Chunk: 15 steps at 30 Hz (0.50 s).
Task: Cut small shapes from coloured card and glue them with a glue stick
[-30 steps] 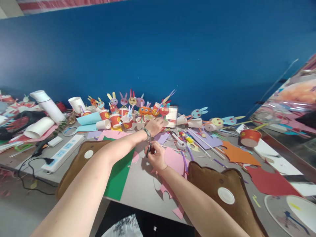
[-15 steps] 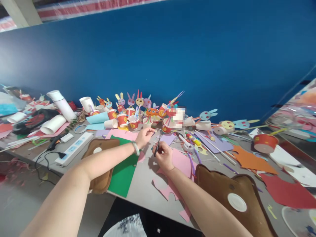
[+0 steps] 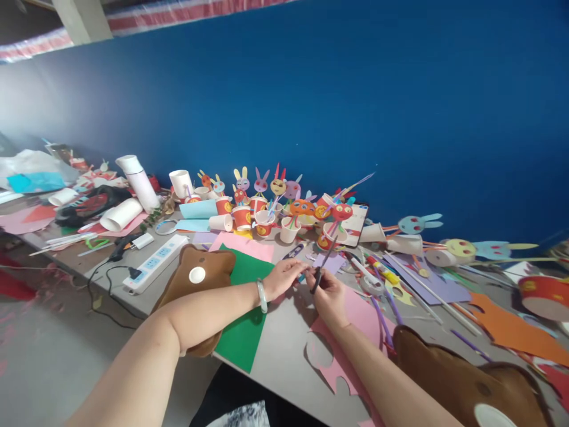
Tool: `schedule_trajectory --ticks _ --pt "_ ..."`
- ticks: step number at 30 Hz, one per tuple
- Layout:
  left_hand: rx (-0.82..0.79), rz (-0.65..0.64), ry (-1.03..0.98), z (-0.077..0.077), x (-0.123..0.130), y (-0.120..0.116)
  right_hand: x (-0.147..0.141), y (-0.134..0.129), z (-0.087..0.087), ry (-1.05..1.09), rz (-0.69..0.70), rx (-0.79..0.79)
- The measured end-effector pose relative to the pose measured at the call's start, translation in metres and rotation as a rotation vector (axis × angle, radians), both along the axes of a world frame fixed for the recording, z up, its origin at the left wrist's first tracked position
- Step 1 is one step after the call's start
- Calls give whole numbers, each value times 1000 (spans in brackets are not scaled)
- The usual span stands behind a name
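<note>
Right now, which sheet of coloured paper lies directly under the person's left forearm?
The green sheet; the pink sheet lies under the right hand instead.

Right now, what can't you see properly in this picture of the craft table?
All in the head view:
- What the left hand pinches: too small, hidden by its fingers.
- The scissors handles: covered by the right hand.
- The red cup on the right: cut off by the picture edge.
- The brown cushion near the right arm: cut off at the bottom edge.
- The bunny faces at the back: too small to read.
</note>
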<state>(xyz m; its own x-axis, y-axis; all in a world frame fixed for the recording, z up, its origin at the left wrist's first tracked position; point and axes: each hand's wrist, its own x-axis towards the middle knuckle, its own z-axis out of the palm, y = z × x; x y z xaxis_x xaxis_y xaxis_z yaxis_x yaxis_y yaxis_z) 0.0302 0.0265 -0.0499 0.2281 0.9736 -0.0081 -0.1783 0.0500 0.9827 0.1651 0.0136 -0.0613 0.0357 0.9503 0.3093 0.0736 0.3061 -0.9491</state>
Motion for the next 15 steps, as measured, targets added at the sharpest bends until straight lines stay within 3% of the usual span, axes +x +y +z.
schedule_trajectory --ticks 7,11,15 --pt "49 -57 138 17 -15 -1 2 0 7 35 -15 -110" --pt "18 -118 160 16 -17 1 1 -4 13 80 -27 -210" --pt "67 -141 190 15 -18 -1 1 -7 18 65 -31 -206"
